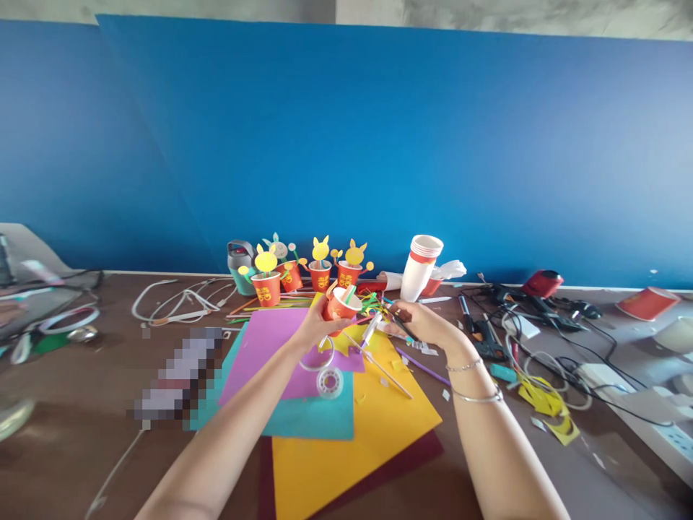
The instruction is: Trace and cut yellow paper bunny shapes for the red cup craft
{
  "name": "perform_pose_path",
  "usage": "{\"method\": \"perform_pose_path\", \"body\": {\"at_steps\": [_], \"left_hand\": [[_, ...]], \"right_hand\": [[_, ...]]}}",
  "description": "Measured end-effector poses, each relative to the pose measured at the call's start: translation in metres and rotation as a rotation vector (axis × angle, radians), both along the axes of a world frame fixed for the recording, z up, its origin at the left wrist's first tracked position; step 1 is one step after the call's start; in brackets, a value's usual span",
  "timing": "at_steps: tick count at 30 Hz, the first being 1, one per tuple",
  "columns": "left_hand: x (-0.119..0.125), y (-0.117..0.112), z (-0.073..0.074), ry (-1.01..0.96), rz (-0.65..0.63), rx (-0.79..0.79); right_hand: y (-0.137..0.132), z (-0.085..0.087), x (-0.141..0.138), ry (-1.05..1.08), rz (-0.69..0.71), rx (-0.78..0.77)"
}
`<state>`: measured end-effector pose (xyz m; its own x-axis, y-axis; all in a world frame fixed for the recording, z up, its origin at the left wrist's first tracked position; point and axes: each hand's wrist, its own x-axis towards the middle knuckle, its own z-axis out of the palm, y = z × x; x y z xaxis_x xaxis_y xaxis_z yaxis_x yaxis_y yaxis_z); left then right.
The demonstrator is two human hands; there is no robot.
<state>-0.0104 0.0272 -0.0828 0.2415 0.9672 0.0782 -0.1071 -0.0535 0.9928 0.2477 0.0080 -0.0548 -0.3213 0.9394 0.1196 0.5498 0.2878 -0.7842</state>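
My left hand is wrapped round a red paper cup, tilted above the coloured sheets. Pale and green strips stand up out of its white-rimmed mouth. To the right of the cup, my right hand is closed around a slim dark object whose kind I cannot make out. Thin coloured sticks lie behind and between my hands. Below the cup are a roll of clear tape, a white ring and a thin wooden stick.
Several red cups with yellow animal-head cutouts stand at the back beside a grey-green bottle. A stack of paper cups leans behind my right hand. Purple, teal and orange sheets overlap in front. Cables clutter the right.
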Motion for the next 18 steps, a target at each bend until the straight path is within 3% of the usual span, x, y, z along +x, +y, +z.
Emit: {"method": "perform_pose_path", "body": {"at_steps": [18], "left_hand": [[-0.0041,0.0021,-0.0047,-0.023,-0.034,-0.075]], "right_hand": [[-0.0023,0.0004,-0.0012,-0.003,0.021,-0.010]]}}
